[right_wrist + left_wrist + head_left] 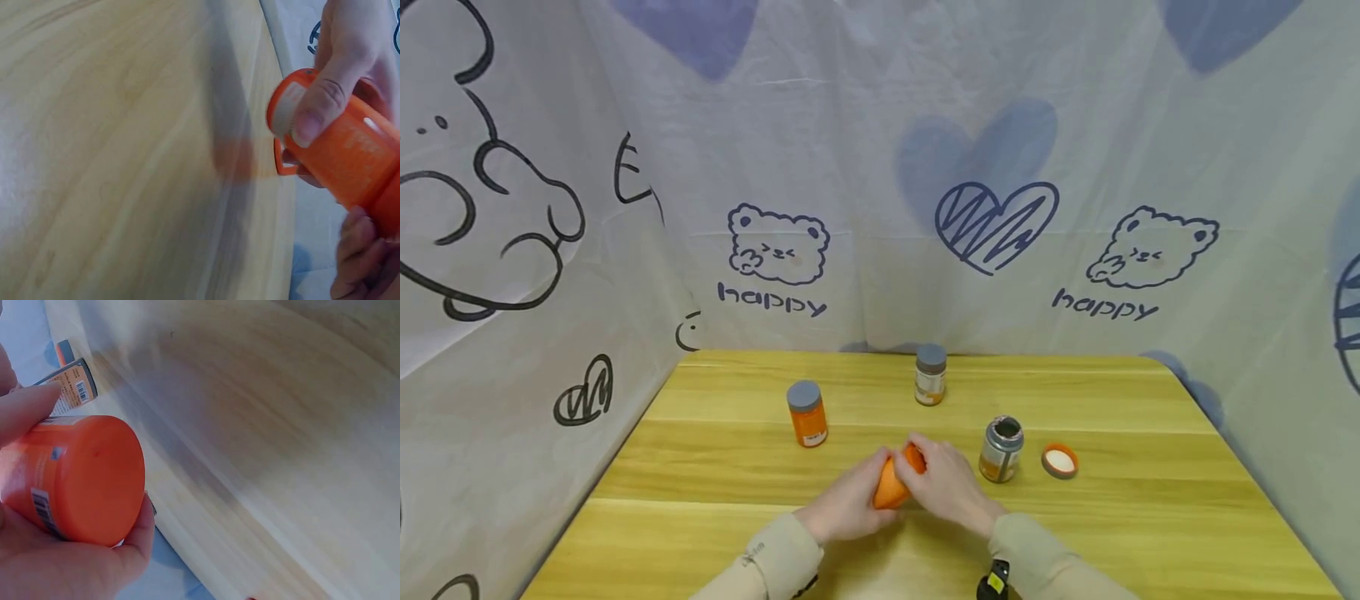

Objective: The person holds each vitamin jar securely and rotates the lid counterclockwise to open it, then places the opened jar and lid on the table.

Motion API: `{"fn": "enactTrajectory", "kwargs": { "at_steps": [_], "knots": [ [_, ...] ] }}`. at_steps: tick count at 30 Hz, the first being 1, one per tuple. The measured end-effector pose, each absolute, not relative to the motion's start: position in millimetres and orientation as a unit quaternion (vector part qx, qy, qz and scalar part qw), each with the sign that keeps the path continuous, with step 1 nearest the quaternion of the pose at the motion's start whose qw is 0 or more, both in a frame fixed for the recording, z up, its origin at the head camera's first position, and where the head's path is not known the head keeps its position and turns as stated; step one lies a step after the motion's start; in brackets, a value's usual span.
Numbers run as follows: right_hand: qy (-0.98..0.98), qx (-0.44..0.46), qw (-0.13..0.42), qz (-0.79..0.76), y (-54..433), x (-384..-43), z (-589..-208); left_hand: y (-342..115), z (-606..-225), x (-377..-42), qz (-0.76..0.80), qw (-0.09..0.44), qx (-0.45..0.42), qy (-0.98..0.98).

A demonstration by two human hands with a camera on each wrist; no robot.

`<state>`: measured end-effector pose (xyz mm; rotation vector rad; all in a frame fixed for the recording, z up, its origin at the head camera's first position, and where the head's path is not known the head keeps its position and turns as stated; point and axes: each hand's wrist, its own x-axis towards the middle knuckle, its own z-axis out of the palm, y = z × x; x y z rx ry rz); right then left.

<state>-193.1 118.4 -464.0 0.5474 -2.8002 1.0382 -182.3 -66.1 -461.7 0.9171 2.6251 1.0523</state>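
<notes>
Both hands hold one orange jar (891,490) between them, tilted above the table in the head view. My left hand (850,502) wraps its fingers round the body; the jar's smooth orange base (106,481) faces the camera in the left wrist view. My right hand (951,486) curls its fingers over the other end, mostly covering it. In the right wrist view the left thumb presses near the base, and right-hand fingers (362,256) touch the far end. Nearest the right hand stands an uncapped jar (1000,454) with a dark mouth.
A lid (1060,461) with an orange rim and white inside lies right of the uncapped jar. Farther back stand an orange jar with a grey lid (807,414) and a label-wrapped jar with a grey lid (930,375). A printed curtain (880,292) borders the wooden table (700,467).
</notes>
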Motion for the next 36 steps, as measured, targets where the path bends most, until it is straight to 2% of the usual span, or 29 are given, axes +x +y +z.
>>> {"fn": "enactTrajectory", "kwargs": {
  "at_steps": [3,7,16,21,36],
  "knots": [
    [-0.923,0.176,0.028,0.341,121.8,-192.8,-462.0,-66.3,-462.7,-182.0,0.359,0.101,0.304,0.877],
    [-0.919,0.177,0.005,0.351,125.8,-193.6,-459.7,-67.3,-463.5,-182.1,0.346,0.095,0.301,0.884],
    [-0.894,0.171,-0.063,0.409,128.1,-197.9,-455.5,-67.5,-474.3,-181.2,0.267,0.019,0.302,0.915],
    [-0.886,0.150,-0.096,0.429,128.5,-197.2,-455.6,-66.6,-478.9,-179.5,0.252,0.008,0.302,0.919],
    [-0.891,0.168,-0.091,0.413,128.2,-197.9,-452.7,-69.8,-479.9,-183.4,0.290,0.025,0.302,0.908]
  ]
}}
